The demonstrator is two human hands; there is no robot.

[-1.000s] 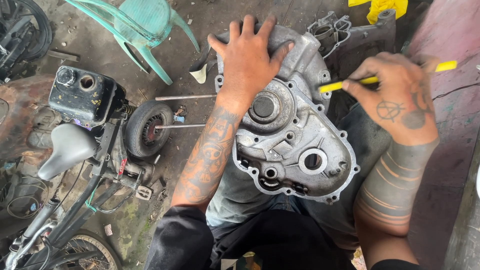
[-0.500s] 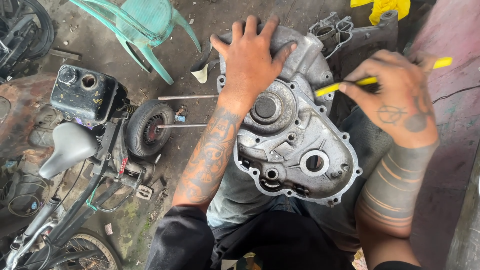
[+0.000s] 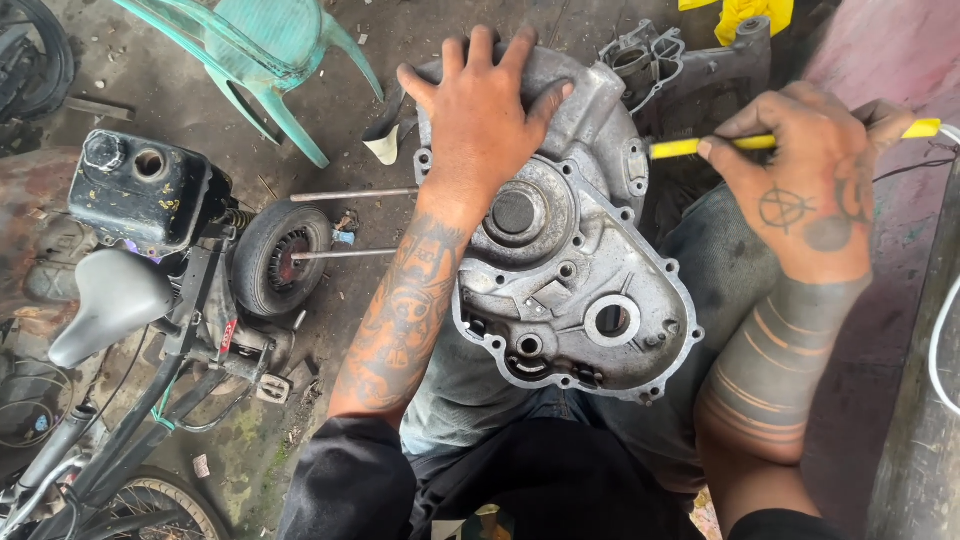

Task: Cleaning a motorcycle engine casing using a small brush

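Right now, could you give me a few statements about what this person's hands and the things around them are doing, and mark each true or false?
1. The left hand lies flat, fingers spread, on the metal engine cover. True.
2. The right hand holds a red hammer. False: it grips a thin yellow tool.
3. The engine cover rests on the person's lap. True.
4. A green plastic chair stands on the ground beyond the cover. True.
5. The small wheel lies on top of the engine cover. False: it is down on the ground to the left, apart from it.
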